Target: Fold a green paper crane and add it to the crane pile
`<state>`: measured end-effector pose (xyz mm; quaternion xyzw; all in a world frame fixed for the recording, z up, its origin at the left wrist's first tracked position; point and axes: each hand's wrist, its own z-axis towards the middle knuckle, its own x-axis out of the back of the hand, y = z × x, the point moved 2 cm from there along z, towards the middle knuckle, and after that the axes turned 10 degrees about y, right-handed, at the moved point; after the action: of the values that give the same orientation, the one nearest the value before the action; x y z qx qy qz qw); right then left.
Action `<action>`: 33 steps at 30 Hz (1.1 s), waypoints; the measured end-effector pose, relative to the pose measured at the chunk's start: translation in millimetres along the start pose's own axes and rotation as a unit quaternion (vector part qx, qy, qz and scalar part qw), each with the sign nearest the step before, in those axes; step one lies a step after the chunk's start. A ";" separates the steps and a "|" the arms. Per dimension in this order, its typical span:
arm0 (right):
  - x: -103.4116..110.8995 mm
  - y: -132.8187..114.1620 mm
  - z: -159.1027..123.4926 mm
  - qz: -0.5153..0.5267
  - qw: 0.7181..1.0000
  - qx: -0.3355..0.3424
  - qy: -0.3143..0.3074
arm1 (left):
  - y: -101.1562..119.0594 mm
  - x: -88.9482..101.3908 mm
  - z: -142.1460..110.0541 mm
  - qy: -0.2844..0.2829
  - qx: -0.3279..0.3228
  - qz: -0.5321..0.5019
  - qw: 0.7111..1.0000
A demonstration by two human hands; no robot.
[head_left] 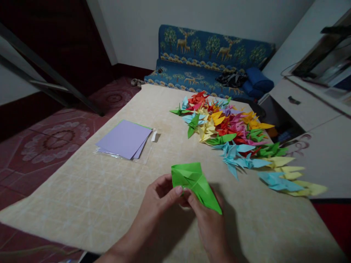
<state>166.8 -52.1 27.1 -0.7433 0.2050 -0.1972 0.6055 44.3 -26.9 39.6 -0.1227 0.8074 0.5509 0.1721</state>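
Observation:
A partly folded sheet of green origami paper is held between my two hands above the near part of the table. My left hand grips its left edge, thumb on top and fingers curled behind. On the right side, my right hand pinches the paper near its lower edge, its thumb close to the left thumb. Creases and a raised flap show on the paper's upper face. The fingers behind the paper are partly hidden.
A large pile of folded paper cranes in many colours covers the table's right side. Purple paper sheets lie on a clear plastic sleeve at left. Beyond the cloth-covered table stands a blue patterned sofa; a white cabinet is at right.

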 end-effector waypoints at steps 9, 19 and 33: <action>25.5 5.9 13.2 0.040 0.982 -0.051 -0.175 | 15.5 26.6 29.0 -0.025 -0.025 0.178 0.983; -1.8 -4.4 49.5 0.044 0.988 0.078 -0.127 | 17.2 23.0 41.7 -0.037 -0.147 0.171 0.973; 4.7 6.6 40.9 0.014 0.979 0.188 -0.080 | 12.5 19.2 44.9 -0.047 -0.176 0.143 0.973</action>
<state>192.4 -22.4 13.0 -0.6270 0.1253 -0.1635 0.7513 28.3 19.3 27.2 -0.0083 0.6979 0.7084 0.1054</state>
